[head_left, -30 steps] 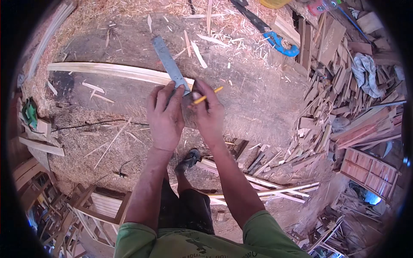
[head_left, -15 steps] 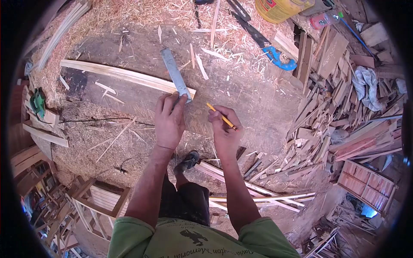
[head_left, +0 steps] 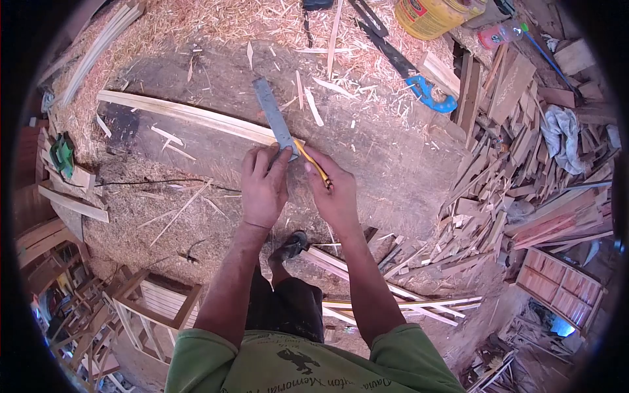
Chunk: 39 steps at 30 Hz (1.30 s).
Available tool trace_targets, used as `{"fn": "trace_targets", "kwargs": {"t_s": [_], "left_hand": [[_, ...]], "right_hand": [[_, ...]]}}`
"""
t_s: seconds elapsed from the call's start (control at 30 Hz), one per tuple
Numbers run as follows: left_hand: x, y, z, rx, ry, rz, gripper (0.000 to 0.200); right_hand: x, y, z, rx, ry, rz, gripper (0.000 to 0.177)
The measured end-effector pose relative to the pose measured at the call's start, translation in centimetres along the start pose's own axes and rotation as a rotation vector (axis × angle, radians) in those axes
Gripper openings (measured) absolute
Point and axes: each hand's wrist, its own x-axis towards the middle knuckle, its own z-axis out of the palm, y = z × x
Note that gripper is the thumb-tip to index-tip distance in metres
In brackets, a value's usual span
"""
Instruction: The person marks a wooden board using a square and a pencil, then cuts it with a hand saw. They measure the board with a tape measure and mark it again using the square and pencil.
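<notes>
A flat grey metal straightedge lies slantwise across the right end of a long, pale wood strip. My left hand presses its fingertips on the near end of the straightedge. Close beside it on the right, my right hand grips a yellow pencil, whose upper tip meets the strip's end by the straightedge's edge. The strip rests on a dark, worn board.
A handsaw with a blue handle lies beyond the board, near a yellow bucket. Piled wood offcuts fill the right side. Shavings cover the far ground, and a wooden frame stands at lower left.
My right hand has moved left and slightly up, bringing the pencil from clear of the strip to its end beside the straightedge. My left hand still presses the straightedge.
</notes>
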Motion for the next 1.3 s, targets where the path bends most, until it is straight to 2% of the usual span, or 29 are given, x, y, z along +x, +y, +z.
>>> {"fn": "trace_targets", "kwargs": {"t_s": [0.07, 0.17, 0.27, 0.37, 0.47, 0.67, 0.77, 0.87, 0.97, 1.07, 1.17, 1.27, 1.3], "left_hand": [[-0.1, -0.1, 0.0, -0.025, 0.007, 0.006, 0.053], [-0.1, -0.1, 0.0, -0.028, 0.015, 0.013, 0.053], [-0.3, -0.2, 0.2, -0.045, 0.020, 0.005, 0.052], [-0.2, -0.3, 0.1, -0.048, 0.020, 0.009, 0.052], [-0.3, -0.3, 0.3, -0.043, 0.021, 0.018, 0.052], [-0.3, -0.3, 0.0, -0.026, 0.015, 0.016, 0.051], [-0.3, -0.5, 0.2, -0.047, 0.015, 0.026, 0.050], [-0.4, -0.6, 0.3, -0.051, 0.027, 0.031, 0.049], [-0.3, -0.6, 0.5, -0.047, 0.028, 0.025, 0.048], [-0.5, -0.5, 0.5, -0.043, 0.025, 0.027, 0.048], [-0.5, -0.6, 0.3, -0.043, 0.019, 0.036, 0.048], [-0.6, -0.7, 0.3, -0.047, 0.014, 0.033, 0.048], [-0.5, -0.7, 0.3, -0.047, 0.012, 0.033, 0.048]], "right_hand": [[0.5, -0.6, -0.5, -0.067, -0.052, 0.036, 0.034], [0.7, -1.2, -1.4, -0.110, -0.102, -0.031, 0.035], [0.6, -1.2, -3.4, -0.281, -0.176, -0.188, 0.036], [0.2, -2.8, -6.1, -0.415, -0.322, -0.150, 0.036], [1.0, -3.9, -4.6, -0.286, -0.207, -0.057, 0.036], [1.3, -0.9, -2.0, -0.278, -0.139, -0.153, 0.037], [-0.8, -1.8, -4.7, -0.314, -0.229, -0.129, 0.037], [-1.6, -3.2, -5.9, -0.490, -0.269, -0.077, 0.038], [-0.1, -1.9, -3.6, -0.320, -0.143, -0.119, 0.039], [1.4, -1.3, -1.6, -0.307, -0.153, -0.077, 0.040], [0.3, -1.0, -2.3, -0.305, -0.130, -0.159, 0.041], [-1.6, -2.4, -5.5, -0.467, -0.290, -0.139, 0.041], [-1.6, -3.2, -5.6, -0.450, -0.273, -0.099, 0.040]]}}
